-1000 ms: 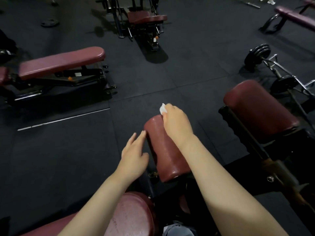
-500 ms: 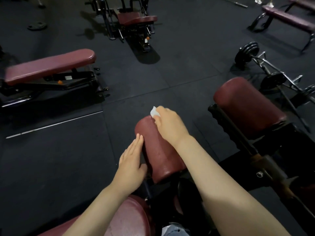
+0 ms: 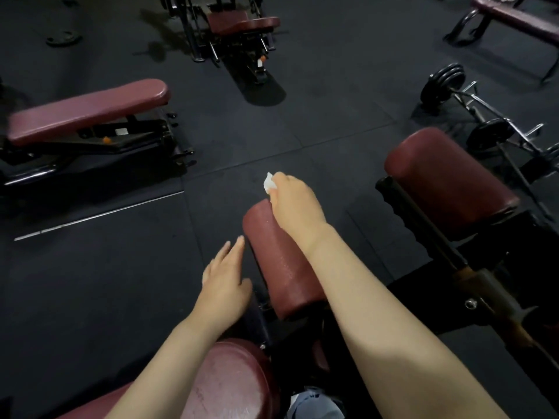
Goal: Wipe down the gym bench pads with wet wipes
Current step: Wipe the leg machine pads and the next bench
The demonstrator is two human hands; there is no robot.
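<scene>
A maroon roller pad [image 3: 279, 261] lies lengthwise in the middle of the view, with wet streaks on its top. My right hand [image 3: 295, 201] sits over its far end and grips a crumpled white wet wipe [image 3: 268, 182], which sticks out past my fingers. My left hand [image 3: 225, 279] hovers beside the pad's left side with straight fingers; I cannot tell whether it touches the pad. A second maroon pad [image 3: 233, 385] lies under my left forearm at the bottom.
A larger maroon roller pad [image 3: 447, 179] on a black frame stands to the right. An adjustable bench [image 3: 87, 111] is at left, another machine seat [image 3: 242, 22] at the top, a flat bench [image 3: 514, 18] top right. Weight plates on a bar [image 3: 444, 84] lie on the black rubber floor.
My right hand with the wipe has stayed at the pad's far end. My left hand has drawn slightly away from the pad's left side.
</scene>
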